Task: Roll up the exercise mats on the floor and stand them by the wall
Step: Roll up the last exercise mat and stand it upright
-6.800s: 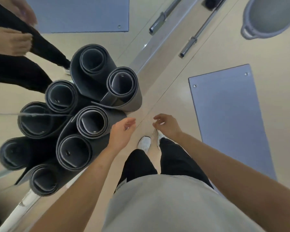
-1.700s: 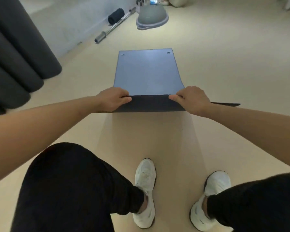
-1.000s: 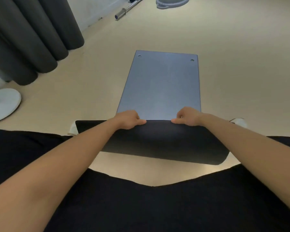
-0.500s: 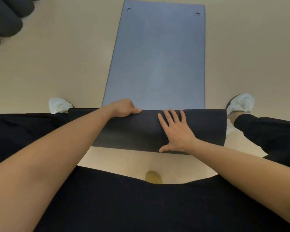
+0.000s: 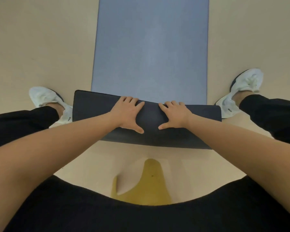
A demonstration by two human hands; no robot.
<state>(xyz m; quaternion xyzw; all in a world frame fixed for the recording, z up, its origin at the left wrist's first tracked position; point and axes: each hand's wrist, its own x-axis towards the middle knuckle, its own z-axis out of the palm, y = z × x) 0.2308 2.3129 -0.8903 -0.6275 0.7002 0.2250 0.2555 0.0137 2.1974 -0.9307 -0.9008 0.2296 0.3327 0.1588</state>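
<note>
A blue-grey exercise mat (image 5: pixel 151 47) lies flat on the beige floor, stretching away from me. Its near end is turned over into a dark fold (image 5: pixel 94 111) that shows the black underside and sits slightly askew between my feet. My left hand (image 5: pixel 127 113) and my right hand (image 5: pixel 174 114) press on top of this fold side by side near its middle. Their thumbs are spread toward me and their fingers reach its far edge.
My white shoes stand on either side of the mat, the left shoe (image 5: pixel 43 97) and the right shoe (image 5: pixel 246 82). My black trouser legs fill the bottom of the view. A blurred yellow-olive shape (image 5: pixel 149 181) hangs close under the camera. Bare floor (image 5: pixel 40 39) flanks the mat.
My left hand has left the fold's far edge and now lies on top beside the right. The fold has rolled a little further along the mat, and the view has tilted down.
</note>
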